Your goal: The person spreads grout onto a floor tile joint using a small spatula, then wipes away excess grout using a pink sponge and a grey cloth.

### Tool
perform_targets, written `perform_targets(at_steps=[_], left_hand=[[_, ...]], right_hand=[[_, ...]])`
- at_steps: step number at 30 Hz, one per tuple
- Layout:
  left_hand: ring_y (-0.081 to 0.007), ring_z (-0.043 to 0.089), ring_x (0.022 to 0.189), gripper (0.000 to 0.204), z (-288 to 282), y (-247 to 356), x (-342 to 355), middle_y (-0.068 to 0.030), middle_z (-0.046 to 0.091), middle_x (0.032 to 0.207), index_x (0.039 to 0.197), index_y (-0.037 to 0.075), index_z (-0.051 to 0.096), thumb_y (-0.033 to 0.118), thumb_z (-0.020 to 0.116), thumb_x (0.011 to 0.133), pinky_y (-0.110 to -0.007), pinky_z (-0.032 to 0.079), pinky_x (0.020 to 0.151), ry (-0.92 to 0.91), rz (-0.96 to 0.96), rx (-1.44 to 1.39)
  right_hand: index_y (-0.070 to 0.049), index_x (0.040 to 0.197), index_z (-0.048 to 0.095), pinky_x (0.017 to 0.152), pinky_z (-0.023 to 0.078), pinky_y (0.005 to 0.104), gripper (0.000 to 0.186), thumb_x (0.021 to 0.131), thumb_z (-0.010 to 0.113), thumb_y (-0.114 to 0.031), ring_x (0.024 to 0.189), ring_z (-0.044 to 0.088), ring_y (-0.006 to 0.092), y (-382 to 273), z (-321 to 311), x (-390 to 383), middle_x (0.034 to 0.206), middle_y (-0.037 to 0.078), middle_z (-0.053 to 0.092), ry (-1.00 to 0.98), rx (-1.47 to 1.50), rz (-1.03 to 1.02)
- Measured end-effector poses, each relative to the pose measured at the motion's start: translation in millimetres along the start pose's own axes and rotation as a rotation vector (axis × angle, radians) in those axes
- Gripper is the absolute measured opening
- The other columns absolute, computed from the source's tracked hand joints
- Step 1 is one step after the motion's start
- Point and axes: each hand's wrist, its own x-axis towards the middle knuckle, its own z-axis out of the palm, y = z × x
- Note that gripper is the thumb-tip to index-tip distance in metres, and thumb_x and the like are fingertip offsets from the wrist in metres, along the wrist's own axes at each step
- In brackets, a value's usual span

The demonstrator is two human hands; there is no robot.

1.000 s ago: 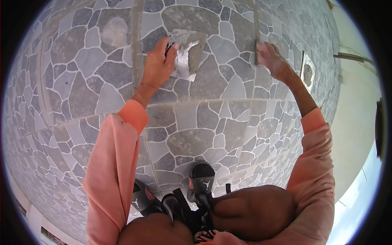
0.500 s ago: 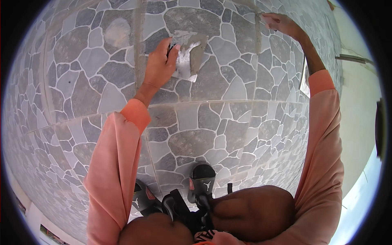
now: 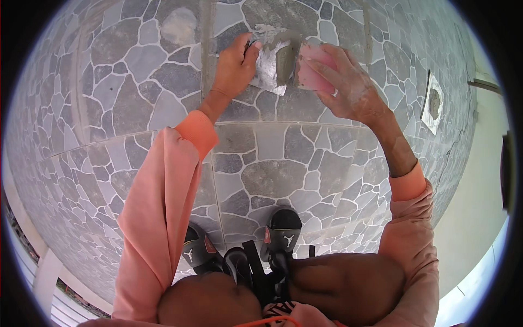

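Observation:
My left hand (image 3: 234, 68) is closed on the left edge of a shiny square metal plate (image 3: 266, 70) smeared with grey mortar (image 3: 284, 61). A small dark piece shows between its thumb and fingers; I cannot tell if it is a handle. From the right, my right hand (image 3: 351, 84) grips a flat pink scraper (image 3: 315, 73), thumb below and fingers across its face. The scraper's left edge is beside the mortar on the plate; whether they touch is unclear. Beneath both lies a floor of grey stone-pattern tiles (image 3: 280, 177) with straight joints between them.
Another silvery sheet with grey paste (image 3: 433, 103) lies at the right, near a pale wall (image 3: 468, 169). A whitish patch (image 3: 178, 26) marks the floor at far left. My feet in black slides (image 3: 283, 234) and my bent knees (image 3: 348, 280) are at the bottom.
My right hand has come from the far right joint, nearer and leftward, to the plate's right side with the pink scraper. My left hand stays at the plate; the view has shifted slightly.

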Motion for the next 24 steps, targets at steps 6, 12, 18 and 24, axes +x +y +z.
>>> perform_targets(at_steps=[6, 12, 18, 24], left_hand=[[-0.0397, 0.061, 0.071, 0.025, 2.4, -5.0, 1.5, -0.0198, 0.062, 0.076, 0.107, 0.001, 0.056, 0.021, 0.058, 0.093, -0.043, 0.047, 0.064, 0.039, 0.077, 0.026], [-0.0416, 0.06, 0.072, 0.023, 3.8, -2.8, 2.0, -0.0204, 0.062, 0.077, 0.105, 0.001, 0.056, 0.021, 0.058, 0.094, -0.044, 0.047, 0.064, 0.023, 0.057, -0.014], [-0.0313, 0.06, 0.064, 0.028, -1.2, 1.7, -0.5, -0.0175, 0.063, 0.073, 0.11, -0.001, 0.057, 0.021, 0.058, 0.094, -0.039, 0.048, 0.062, -0.009, -0.059, -0.06], [-0.024, 0.058, 0.06, 0.031, 1.3, 0.3, 1.1, -0.0157, 0.062, 0.071, 0.113, -0.003, 0.056, 0.022, 0.058, 0.095, -0.034, 0.047, 0.061, -0.019, -0.056, -0.087]], right_hand=[[-0.009, 0.113, 0.063, 0.094, 0.048, 0.0447, 0.043, 0.072, 0.072, -0.015, 0.114, 0.05, 0.0386, -14.7, 2.2, 12.6, 0.129, 0.019, 0.045, -0.005, -0.011, -0.007], [-0.008, 0.111, 0.064, 0.095, 0.047, 0.0449, 0.041, 0.071, 0.072, -0.015, 0.116, 0.047, 0.037, -12.4, 12.9, 18.8, 0.123, 0.018, 0.048, -0.028, -0.092, -0.03], [-0.008, 0.111, 0.063, 0.094, 0.047, 0.0454, 0.039, 0.073, 0.068, -0.01, 0.111, 0.05, 0.0358, 4.6, -13.1, 7.8, 0.12, 0.016, 0.05, -0.123, -0.255, -0.022], [-0.009, 0.132, 0.049, 0.102, 0.045, 0.0431, 0.068, 0.069, 0.072, 0.003, 0.121, 0.049, 0.0388, 84.5, -56.3, -54.6, 0.131, 0.017, 0.048, -0.206, -0.014, 0.234]])
